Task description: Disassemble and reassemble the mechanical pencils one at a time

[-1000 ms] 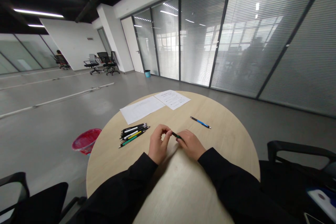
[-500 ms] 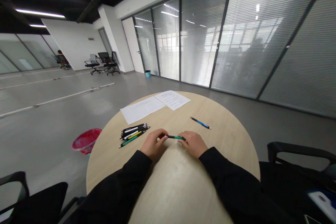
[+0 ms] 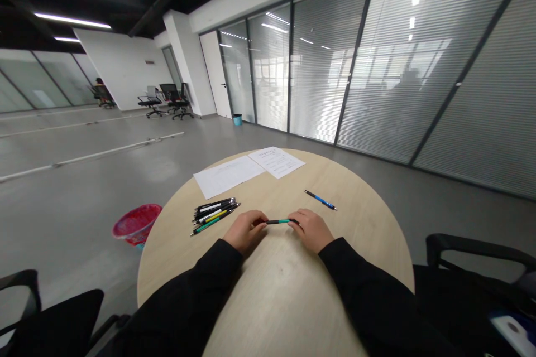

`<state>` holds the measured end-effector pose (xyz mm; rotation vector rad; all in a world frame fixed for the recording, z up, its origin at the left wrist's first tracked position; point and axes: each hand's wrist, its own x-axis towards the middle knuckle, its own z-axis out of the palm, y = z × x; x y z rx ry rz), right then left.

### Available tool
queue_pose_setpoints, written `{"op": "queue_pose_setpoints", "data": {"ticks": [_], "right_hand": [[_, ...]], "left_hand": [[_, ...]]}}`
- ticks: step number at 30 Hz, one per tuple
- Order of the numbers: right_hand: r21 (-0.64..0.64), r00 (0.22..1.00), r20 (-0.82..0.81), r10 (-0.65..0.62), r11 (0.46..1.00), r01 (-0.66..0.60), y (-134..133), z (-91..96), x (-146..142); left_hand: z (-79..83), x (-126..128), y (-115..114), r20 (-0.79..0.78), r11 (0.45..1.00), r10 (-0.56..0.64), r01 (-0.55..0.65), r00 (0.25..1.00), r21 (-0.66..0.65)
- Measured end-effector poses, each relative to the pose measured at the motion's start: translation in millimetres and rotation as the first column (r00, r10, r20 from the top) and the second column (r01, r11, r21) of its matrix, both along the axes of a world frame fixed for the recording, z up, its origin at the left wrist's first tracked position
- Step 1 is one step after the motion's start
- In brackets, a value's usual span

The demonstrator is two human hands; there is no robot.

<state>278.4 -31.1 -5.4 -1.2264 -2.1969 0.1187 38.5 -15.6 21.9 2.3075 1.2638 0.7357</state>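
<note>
A green and black pen [image 3: 278, 221] lies level between my two hands, just over the round table [image 3: 268, 290]. My left hand [image 3: 248, 231] pinches its black end, fingers closed. The other end is in the closed fingers of my right hand [image 3: 310, 230], which hide its tip. To the left of my left hand is a pile of several pens [image 3: 214, 213], black, white, yellow and green. A blue and black pen [image 3: 320, 199] lies alone beyond my right hand.
Two printed sheets of paper [image 3: 228, 176] lie along the table's far edge. A red bin [image 3: 137, 223] stands on the floor at the left. Black chairs flank the table, one armrest [image 3: 481, 242] close on the right. A glass partition with blinds runs behind.
My right hand has shifted slightly toward the right end of the pen, so more of its green part shows. The view has tilted slightly; the other pens and the papers lie as before.
</note>
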Motion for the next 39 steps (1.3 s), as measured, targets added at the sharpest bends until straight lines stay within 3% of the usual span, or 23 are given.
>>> {"op": "queue_pose_setpoints", "data": {"ticks": [8,15,28,39], "right_hand": [[0.009,0.994,-0.098,0.052,0.999,-0.052,8.3,-5.8,10.1],[-0.001,0.981,-0.191,0.018,1.000,-0.018,11.3,-5.6,15.2],[-0.028,0.928,-0.373,-0.030,0.999,0.021,16.2,-11.5,15.7],[-0.088,0.863,-0.494,-0.105,0.994,0.071,20.9,-18.6,18.5]], "left_hand": [[3.1,-5.3,4.1,-0.030,0.997,-0.029,0.031,0.999,0.071],[4.4,-9.7,6.0,0.032,0.994,0.026,-0.030,0.999,0.107],[0.2,-6.8,7.3,0.170,0.988,0.134,-0.146,0.976,0.057],[-9.7,-6.5,10.6,0.332,0.987,0.163,-0.148,0.929,-0.071]]}}
